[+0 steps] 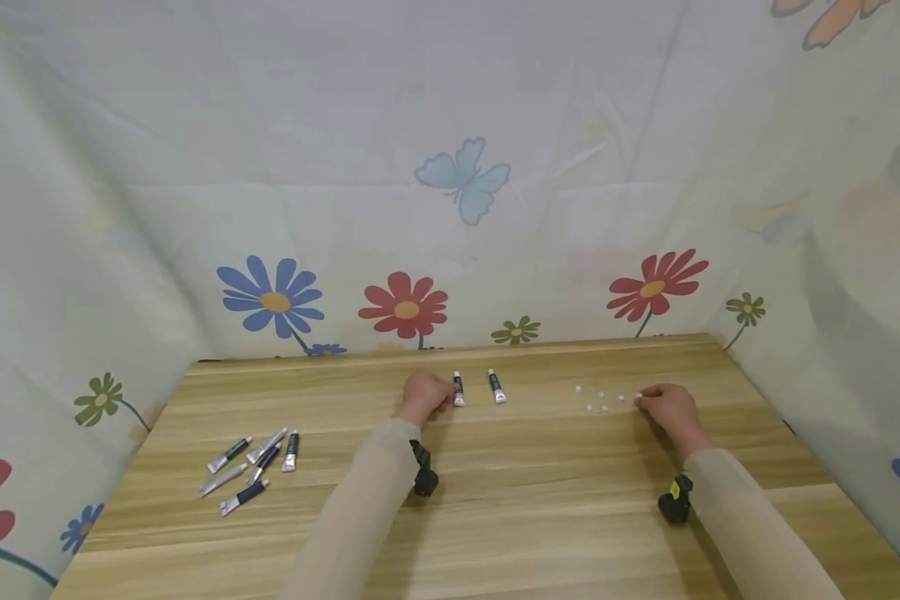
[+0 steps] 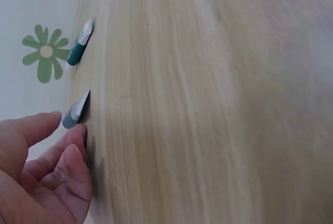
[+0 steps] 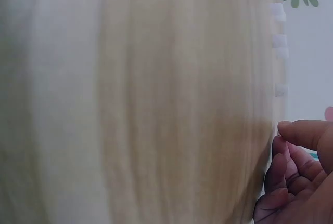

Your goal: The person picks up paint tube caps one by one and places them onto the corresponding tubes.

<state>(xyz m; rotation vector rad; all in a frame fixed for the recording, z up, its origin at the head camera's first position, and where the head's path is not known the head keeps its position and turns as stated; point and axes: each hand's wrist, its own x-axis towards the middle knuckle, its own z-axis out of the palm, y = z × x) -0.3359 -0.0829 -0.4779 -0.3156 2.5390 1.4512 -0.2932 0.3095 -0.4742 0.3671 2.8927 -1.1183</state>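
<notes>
At the back middle of the table, my left hand (image 1: 426, 395) is beside a small dark-and-silver paint tube (image 1: 458, 389). In the left wrist view, thumb and forefinger stand apart near the dark end of that tube (image 2: 76, 110), which lies on the wood. A second, green-labelled paint tube (image 1: 497, 387) lies to its right. Over on the right, my right hand (image 1: 671, 410) pinches a small white piece (image 1: 638, 396) between thumb and forefinger, low at the tabletop. Several similar small white pieces (image 1: 602, 395) lie scattered left of it; their exact kind is too small to tell.
Several more paint tubes (image 1: 227, 452) lie in a loose cluster at the table's left. The wooden table (image 1: 540, 517) ends at a hanging cloth (image 1: 330, 208) printed with flowers and a butterfly, which also closes both sides.
</notes>
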